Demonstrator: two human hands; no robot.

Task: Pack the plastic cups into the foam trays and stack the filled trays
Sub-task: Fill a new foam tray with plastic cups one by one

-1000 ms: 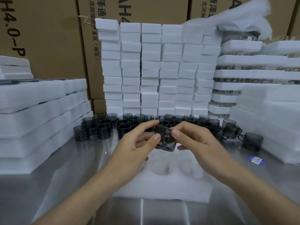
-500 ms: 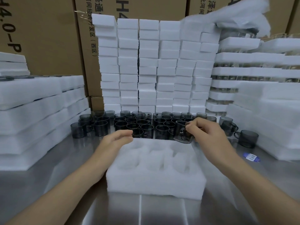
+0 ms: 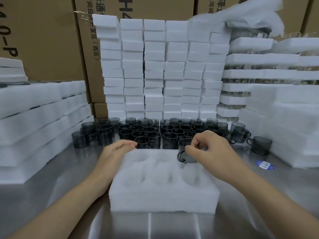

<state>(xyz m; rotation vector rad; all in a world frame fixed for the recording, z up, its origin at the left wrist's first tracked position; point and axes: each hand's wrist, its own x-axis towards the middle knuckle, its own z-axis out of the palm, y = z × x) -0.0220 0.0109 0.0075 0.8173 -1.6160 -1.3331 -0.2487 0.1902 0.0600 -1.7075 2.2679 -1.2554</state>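
Cup (image 3: 183, 156): moved from behind foam tray (image 3: 164, 195) to tilt above its far-right pocket, pinched by right hand (image 3: 212, 149); left hand (image 3: 115, 152) relaxed on far-left edge

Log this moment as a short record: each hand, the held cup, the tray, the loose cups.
white foam tray: on the steel table; visible pockets empty
right hand: pinches a tilted smoky grey plastic cup over the far right pocket
left hand: open, holds nothing, by the tray's far left corner
loose grey cups: standing crowded behind the tray
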